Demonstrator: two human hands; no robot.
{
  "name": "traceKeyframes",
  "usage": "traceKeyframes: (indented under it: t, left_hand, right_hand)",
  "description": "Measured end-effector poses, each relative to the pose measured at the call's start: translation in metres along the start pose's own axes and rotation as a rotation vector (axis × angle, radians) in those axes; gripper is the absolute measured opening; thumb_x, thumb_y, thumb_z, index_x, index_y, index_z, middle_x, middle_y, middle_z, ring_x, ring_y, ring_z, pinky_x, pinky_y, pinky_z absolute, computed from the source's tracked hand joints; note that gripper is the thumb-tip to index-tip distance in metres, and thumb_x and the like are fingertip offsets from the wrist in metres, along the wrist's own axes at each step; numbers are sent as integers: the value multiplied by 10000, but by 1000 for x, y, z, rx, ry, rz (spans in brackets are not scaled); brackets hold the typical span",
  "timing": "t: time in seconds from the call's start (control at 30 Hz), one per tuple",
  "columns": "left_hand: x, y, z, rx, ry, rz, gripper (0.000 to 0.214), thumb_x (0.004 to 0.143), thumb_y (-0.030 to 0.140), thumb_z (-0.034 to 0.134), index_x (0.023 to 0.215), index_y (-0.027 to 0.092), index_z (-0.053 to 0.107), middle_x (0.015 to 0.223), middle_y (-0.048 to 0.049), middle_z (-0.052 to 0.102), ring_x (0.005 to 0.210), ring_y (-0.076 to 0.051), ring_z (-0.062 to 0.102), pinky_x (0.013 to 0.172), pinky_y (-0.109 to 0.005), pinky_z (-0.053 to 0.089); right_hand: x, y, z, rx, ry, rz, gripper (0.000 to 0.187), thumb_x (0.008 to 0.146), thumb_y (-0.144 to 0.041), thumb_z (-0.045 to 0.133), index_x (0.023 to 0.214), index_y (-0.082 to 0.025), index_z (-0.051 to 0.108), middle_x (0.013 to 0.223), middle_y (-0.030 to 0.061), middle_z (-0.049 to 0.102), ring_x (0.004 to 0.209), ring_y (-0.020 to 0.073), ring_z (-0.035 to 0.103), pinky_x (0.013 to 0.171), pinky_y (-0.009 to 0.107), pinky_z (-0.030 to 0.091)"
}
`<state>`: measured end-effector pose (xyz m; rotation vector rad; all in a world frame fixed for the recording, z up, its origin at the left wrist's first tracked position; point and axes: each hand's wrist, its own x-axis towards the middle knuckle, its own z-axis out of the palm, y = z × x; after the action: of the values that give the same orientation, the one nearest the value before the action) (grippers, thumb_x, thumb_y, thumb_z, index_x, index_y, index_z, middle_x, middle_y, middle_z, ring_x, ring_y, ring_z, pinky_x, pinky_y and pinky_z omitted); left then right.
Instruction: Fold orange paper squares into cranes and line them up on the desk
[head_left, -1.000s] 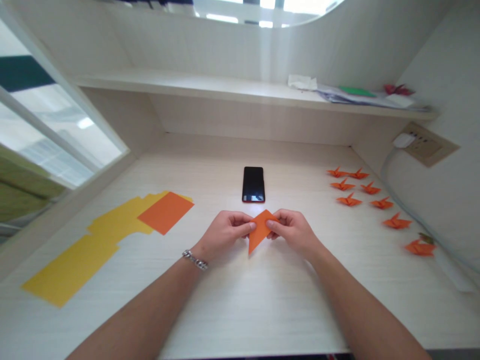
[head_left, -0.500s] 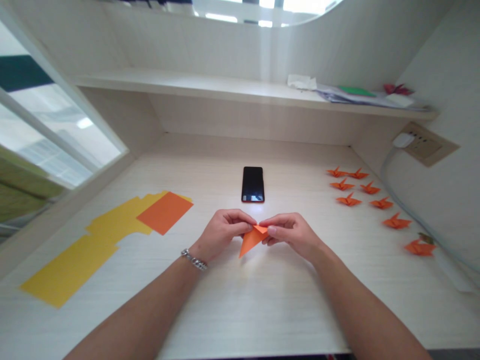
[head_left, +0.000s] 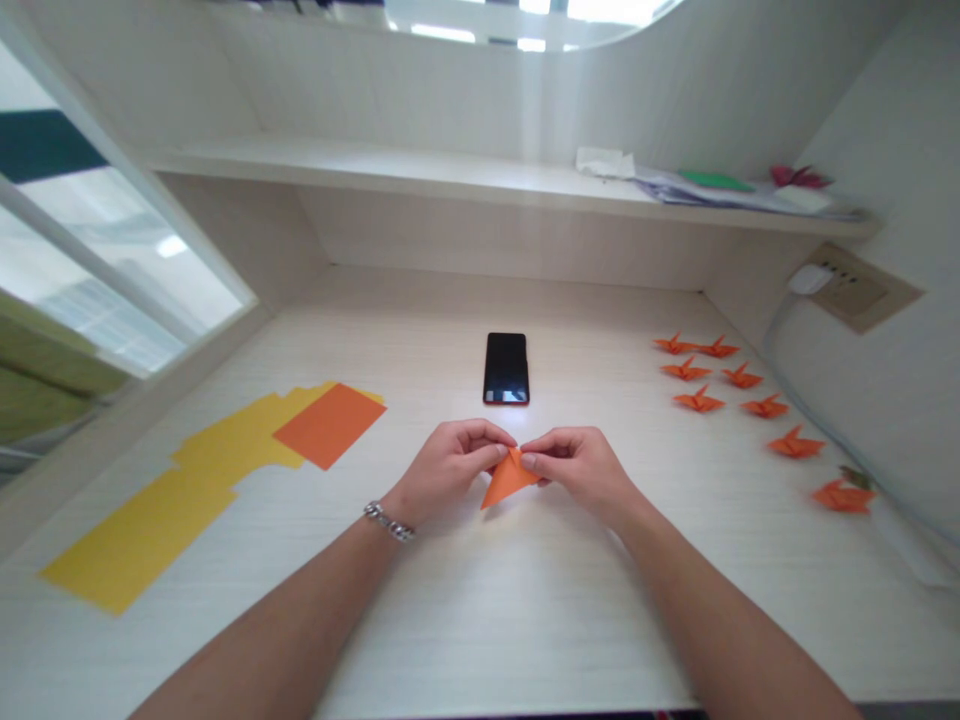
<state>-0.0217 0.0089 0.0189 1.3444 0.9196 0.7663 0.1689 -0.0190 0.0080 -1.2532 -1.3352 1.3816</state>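
A small folded orange paper point(head_left: 507, 480) is held just above the pale wooden desk point(head_left: 480, 610), in the middle of the view. My left hand point(head_left: 448, 465), with a metal bracelet on the wrist, pinches the paper's upper left side. My right hand point(head_left: 582, 466) pinches its upper right tip, thumb and fingers pressed together. The paper's pointed end aims down and to the left. Both hands meet at the top of the fold.
A black phone point(head_left: 505, 368) lies flat just beyond the hands. Yellow sheets point(head_left: 161, 510) with an orange sheet point(head_left: 328, 425) on top lie at the left. Several folded orange cranes point(head_left: 739, 395) sit in rows at the right. A shelf point(head_left: 450, 175) with papers runs above.
The paper has gone from a wider kite shape to a narrower folded triangle. My hands have closed in towards each other and dropped slightly.
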Motion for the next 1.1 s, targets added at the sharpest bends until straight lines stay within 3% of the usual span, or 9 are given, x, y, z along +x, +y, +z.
traceKeyframes:
  t: [0.13,0.3,0.67,1.1]
  left_hand:
    - [1,-2,1,-55,11,-18,126,797,211,617,889,138,663,786,-39,697,716,-153,653,685,-271,526]
    - [1,-5,1,18,20,60,189,755,264,699,896,144,661,832,-47,706,776,-155,652,709,-248,514]
    - [2,-6,4,50,103,60,229,736,294,707,900,146,645,709,-27,688,653,-148,643,587,-234,502]
    - [1,-7,3,6,89,57,223,706,248,740,880,134,662,785,-54,720,725,-159,670,678,-256,529]
  right_hand:
    - [0,0,1,-7,33,2,240,688,-330,740,834,-140,757,711,62,725,608,144,634,569,261,524]
    - [0,1,5,-26,23,5,238,694,-327,729,836,-139,758,701,61,721,601,142,629,565,259,519]
    - [1,4,7,1,7,25,221,680,-300,735,826,-137,758,708,63,720,604,146,622,568,266,509]
    - [1,4,6,25,0,36,259,633,-297,768,841,-142,768,723,70,733,620,157,637,600,286,502]
